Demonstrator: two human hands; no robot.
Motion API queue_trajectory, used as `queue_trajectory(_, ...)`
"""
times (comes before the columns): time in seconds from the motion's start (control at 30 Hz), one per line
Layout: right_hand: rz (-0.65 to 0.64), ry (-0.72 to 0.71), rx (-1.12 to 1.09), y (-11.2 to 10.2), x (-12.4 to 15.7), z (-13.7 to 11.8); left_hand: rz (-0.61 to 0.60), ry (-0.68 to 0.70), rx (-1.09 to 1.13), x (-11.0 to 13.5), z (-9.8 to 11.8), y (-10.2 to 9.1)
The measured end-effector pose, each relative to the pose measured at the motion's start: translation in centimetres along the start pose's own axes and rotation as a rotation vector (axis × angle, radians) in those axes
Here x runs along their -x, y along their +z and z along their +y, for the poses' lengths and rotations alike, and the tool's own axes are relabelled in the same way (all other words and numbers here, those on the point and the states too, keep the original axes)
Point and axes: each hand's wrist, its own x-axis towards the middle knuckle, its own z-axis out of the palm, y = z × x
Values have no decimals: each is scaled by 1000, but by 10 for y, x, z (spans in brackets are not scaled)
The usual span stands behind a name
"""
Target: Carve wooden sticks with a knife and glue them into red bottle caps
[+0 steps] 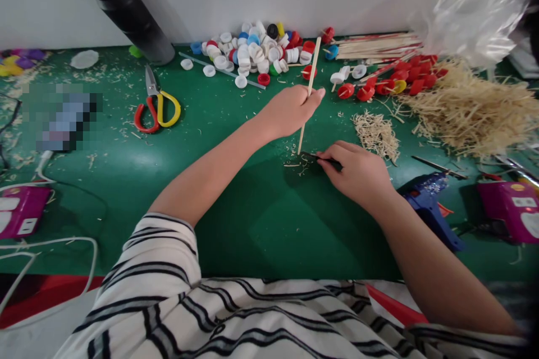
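Observation:
My left hand [295,109] is closed around a thin wooden chopstick [315,64], held nearly upright with its lower end close to the green tabletop. Pinched in my right hand [357,171] is a slim dark blade-like tool [311,155], its tip close to the lower end of the chopstick. Small curled wood shavings [301,165] lie around that spot. Just beyond my right hand sits a small pile of short wood bits [377,134]. I cannot make out whether the blade touches the wood.
Scissors [158,106] lie left, below a black bottle [135,17]. Bottle caps [256,50] are heaped at the back, beside red caps [415,74] and a bundle of sticks [374,47]. To the right are straw-like fibres [484,109], a blue glue gun [433,210] and a magenta power box [509,210].

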Motion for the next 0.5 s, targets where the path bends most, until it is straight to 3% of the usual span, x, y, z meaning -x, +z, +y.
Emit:
queue_trajectory(0.13, 24, -27, 22, 1, 0, 1, 10, -39, -47, -1, 1, 1)
queue_trajectory(0.5, 85, -55, 9, 4, 0, 3, 71, 15, -68, -7, -13, 6)
